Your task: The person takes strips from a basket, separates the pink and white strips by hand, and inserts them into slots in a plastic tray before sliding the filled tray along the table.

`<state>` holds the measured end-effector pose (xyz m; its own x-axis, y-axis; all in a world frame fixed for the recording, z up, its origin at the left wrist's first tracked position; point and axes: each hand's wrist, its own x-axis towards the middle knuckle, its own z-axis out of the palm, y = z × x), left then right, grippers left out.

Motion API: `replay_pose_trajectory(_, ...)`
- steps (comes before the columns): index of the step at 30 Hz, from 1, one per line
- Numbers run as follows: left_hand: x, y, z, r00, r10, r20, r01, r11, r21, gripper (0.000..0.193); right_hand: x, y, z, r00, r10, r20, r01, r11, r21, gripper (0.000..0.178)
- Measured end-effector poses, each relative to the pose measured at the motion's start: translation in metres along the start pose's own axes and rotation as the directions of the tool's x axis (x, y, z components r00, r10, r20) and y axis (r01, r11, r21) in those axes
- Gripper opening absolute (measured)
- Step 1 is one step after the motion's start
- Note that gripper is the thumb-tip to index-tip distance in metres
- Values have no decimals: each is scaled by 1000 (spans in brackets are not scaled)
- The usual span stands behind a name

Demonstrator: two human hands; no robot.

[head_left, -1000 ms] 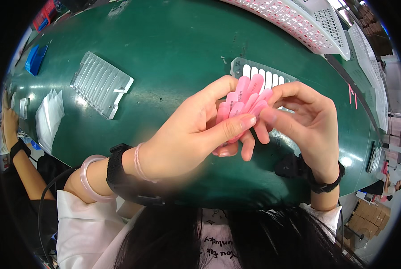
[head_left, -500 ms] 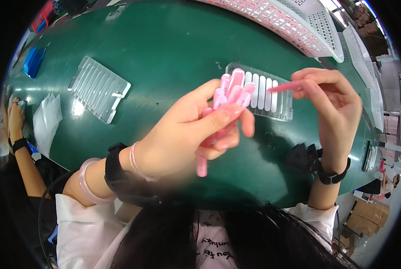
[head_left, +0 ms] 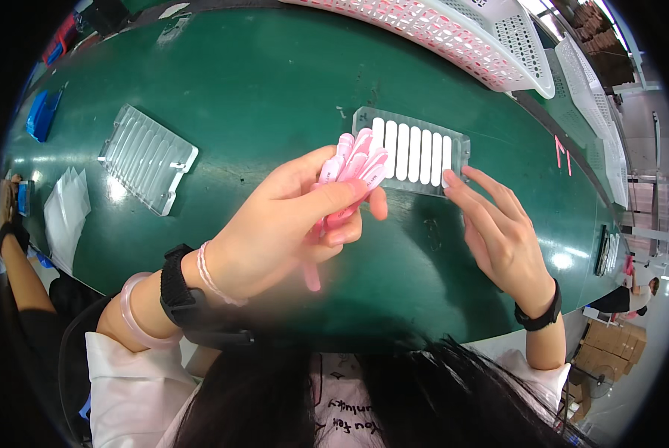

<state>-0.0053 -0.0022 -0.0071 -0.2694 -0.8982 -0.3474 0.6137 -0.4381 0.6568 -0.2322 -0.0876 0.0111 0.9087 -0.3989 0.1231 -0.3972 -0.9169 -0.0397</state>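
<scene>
My left hand (head_left: 297,216) is closed around a fanned bundle of slim pink sticks (head_left: 353,160) with pale, rounded ends. One stick pokes out below the fist. Just beyond the bundle lies a clear plastic tray (head_left: 454,142) with white round-ended strips (head_left: 414,154) side by side in its slots; the bundle covers its left front corner. My right hand (head_left: 499,239) has its fingers stretched out and apart, the fingertips at the tray's right end by the last white strip. Nothing shows in its grip.
A second clear slotted tray (head_left: 147,160) lies at left, near clear plastic bags (head_left: 67,216) and a blue packet (head_left: 44,116). White perforated baskets (head_left: 454,37) line the far right. Two pink strips (head_left: 562,154) lie at right. Another person's arm (head_left: 24,272) is at far left.
My right hand has come down to the tray, and the pink stick it pinched is no longer in its fingers. White strips now extend further right in the tray. The left hand keeps its bundle.
</scene>
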Motion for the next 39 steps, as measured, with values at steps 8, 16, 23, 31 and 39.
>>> replay_pose_trajectory(8, 2, -7, -1, 993, 79, 83, -92, 981, 170, 24, 34, -38, -5, 885, 457, 91, -294, 397, 870, 17)
replay_pose_trajectory(16, 1, -6, 3, 999, 47, 5, -48, 980, 194, 25, 31, 9, 1, 850, 433, -301, -131, 726, 675, 11)
replay_pose_trajectory(23, 1, -3, 2, 996, 21, 83, -39, 975, 220, 29, 12, 4, 3, 993, 54, -104, -52, 998, 19, 27)
replay_pose_trajectory(31, -2, 0, 6, 958, -222, 181, 151, 928, 342, 31, 13, 20, -12, 990, 141, 2, -138, 969, 205, 70)
replay_pose_trajectory(39, -1, -9, -2, 958, -192, 213, 92, 909, 406, 24, 82, 31, 1, 983, 118, 144, -166, 908, 384, 94)
